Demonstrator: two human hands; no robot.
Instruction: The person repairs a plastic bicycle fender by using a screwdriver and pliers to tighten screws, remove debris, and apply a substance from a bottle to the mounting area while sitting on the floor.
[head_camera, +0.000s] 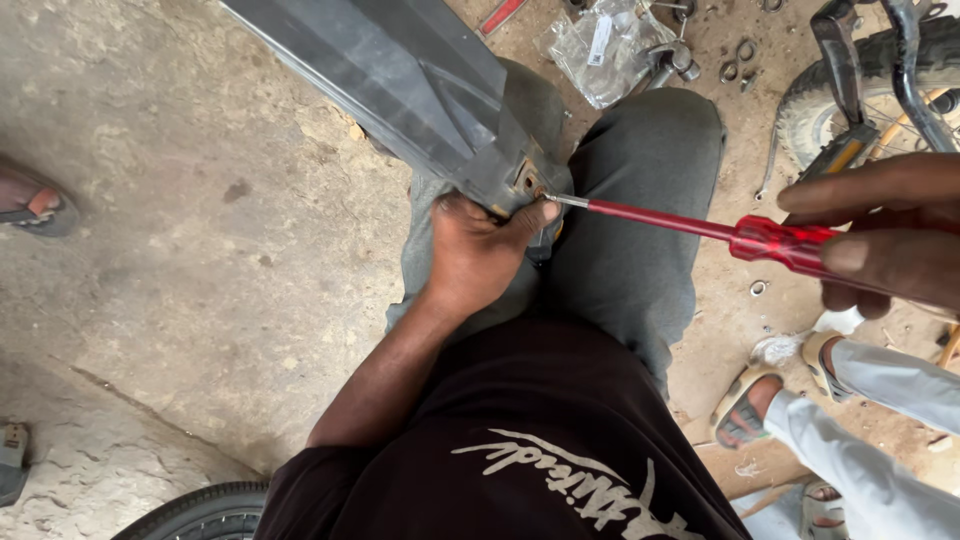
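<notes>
Red-handled screwdriver (700, 228), gripped in the right hand (880, 235) at three o'clock, has its tip at the end of the grey panel (400, 80) resting on the knee and clasped by the left hand (480, 250), so a slip could stab that thumb.

A crumpled clear plastic bag (600, 48) is lying on the dusty ground at the far side of the scene, just beyond your right knee. A narrow white label (600, 38) is sitting slantwise on it, with dark print too small to make out. Something grey is showing through the plastic, though what it is cannot be told. Small metal parts are lying just to the right of the bag. No signs or screens are showing anywhere around you.
</notes>
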